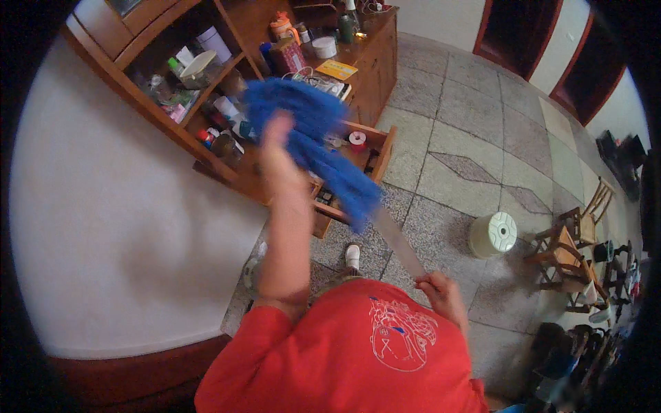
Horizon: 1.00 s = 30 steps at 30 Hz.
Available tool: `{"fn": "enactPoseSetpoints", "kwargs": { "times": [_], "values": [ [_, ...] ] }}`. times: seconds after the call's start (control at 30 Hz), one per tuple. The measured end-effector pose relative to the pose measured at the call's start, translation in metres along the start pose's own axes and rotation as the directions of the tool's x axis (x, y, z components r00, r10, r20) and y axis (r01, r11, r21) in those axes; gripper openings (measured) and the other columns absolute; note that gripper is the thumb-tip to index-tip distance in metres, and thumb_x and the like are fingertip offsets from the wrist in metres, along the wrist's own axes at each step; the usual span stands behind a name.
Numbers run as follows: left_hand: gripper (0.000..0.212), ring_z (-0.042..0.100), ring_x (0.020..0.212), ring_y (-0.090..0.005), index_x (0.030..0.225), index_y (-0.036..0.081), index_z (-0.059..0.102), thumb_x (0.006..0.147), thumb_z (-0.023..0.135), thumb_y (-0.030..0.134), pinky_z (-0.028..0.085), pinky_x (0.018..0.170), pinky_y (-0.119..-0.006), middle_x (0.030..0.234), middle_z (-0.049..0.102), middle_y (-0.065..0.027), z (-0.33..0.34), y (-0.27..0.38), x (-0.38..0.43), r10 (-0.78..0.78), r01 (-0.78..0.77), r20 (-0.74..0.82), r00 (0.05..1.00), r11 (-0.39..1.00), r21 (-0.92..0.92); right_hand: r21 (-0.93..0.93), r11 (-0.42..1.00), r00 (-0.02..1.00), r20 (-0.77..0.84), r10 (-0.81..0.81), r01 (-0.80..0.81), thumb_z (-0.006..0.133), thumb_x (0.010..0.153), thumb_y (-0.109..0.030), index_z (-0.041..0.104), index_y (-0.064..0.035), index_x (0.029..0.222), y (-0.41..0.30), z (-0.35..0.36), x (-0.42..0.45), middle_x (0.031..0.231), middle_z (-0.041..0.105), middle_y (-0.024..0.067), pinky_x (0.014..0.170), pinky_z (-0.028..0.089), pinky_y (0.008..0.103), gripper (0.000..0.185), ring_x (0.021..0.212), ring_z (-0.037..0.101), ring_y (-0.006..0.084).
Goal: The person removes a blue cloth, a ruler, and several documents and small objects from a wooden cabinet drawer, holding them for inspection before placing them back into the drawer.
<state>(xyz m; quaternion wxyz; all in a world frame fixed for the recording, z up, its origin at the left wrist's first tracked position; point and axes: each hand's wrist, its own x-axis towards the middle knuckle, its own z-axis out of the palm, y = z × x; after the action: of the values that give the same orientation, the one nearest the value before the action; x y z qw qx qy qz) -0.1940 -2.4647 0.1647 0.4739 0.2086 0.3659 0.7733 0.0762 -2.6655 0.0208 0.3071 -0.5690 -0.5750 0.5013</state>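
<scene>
A blue fuzzy cloth, blurred by motion, hangs across the view in front of the open drawer. My left hand is raised against it, the thumb over the fabric and the fingers hidden behind. From the cloth's lower end a flat greyish-brown strip runs down to the right; its material is unclear. My right hand pinches the free end of this strip near my red shirt. How far the strip reaches inside the cloth is hidden.
An open wooden drawer holds a tape roll and small items. A wooden cabinet carries an orange jug, a white tub and a yellow packet. A pale green stool and wooden chairs stand at right.
</scene>
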Motion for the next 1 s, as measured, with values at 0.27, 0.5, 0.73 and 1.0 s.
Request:
{"fn": "enactPoseSetpoints", "kwargs": {
  "times": [0.27, 0.5, 0.73, 1.0],
  "values": [
    [0.049, 0.058, 0.096, -0.0286, 0.119, 0.001, 0.05, 0.078, 0.064, 0.025, 0.049, 0.082, -0.042, 0.111, 0.058, -0.0105, -0.021, -0.03, 0.005, -0.038, 0.026, 0.168, 0.985, 0.997, 0.073, 0.607, 0.794, 0.999, -0.02, -0.026, 0.033, 0.056, 0.087, -0.029, 0.061, -0.0035, 0.098, 0.017, -0.032, -0.005, 0.079, 0.062, 0.0026, 0.052, 0.034, 0.0205, 0.028, 0.058, 0.042, 0.0044],
    [0.059, 0.054, 0.108, -0.0268, 0.128, 0.004, 0.042, 0.076, 0.065, 0.021, 0.044, 0.092, -0.043, 0.119, 0.055, -0.0096, -0.047, -0.112, -0.069, -0.715, 0.726, 0.409, 0.567, 0.668, 0.162, 0.977, 0.182, 0.886, 0.179, -0.429, -0.109, 0.058, 0.086, -0.03, 0.058, -0.0014, 0.093, -0.006, 0.005, 0.041, 0.065, 0.052, 0.004, 0.04, 0.025, 0.0204, 0.03, 0.046, 0.034, 0.0053],
    [0.057, 0.056, 0.101, -0.0178, 0.123, 0.003, 0.047, 0.073, 0.072, 0.015, 0.044, 0.091, -0.032, 0.112, 0.057, -0.0071, -0.034, -0.107, -0.103, -0.566, 0.445, 0.766, 0.305, 0.796, 0.41, 0.857, -0.084, 0.773, 0.411, -0.483, -0.508, 0.05, 0.089, -0.037, 0.057, -0.0028, 0.09, 0.001, 0.039, 0.059, 0.056, 0.042, -0.0011, 0.038, 0.026, 0.0209, 0.035, 0.041, 0.032, 0.0052],
    [0.047, 0.057, 0.093, -0.0147, 0.118, 0.004, 0.049, 0.076, 0.07, 0.01, 0.047, 0.083, -0.029, 0.103, 0.059, -0.0056, -0.005, -0.098, -0.113, -0.572, 0.438, 0.579, 0.581, 0.819, 0.37, 0.855, 0.516, 0.966, 0.093, -0.241, 0.046, 0.046, 0.09, -0.047, 0.055, -0.001, 0.106, -0.029, 0.017, 0.041, 0.082, 0.062, 0.0082, 0.044, 0.032, 0.0195, 0.05, 0.049, 0.041, 0.0068]
  ]
}}
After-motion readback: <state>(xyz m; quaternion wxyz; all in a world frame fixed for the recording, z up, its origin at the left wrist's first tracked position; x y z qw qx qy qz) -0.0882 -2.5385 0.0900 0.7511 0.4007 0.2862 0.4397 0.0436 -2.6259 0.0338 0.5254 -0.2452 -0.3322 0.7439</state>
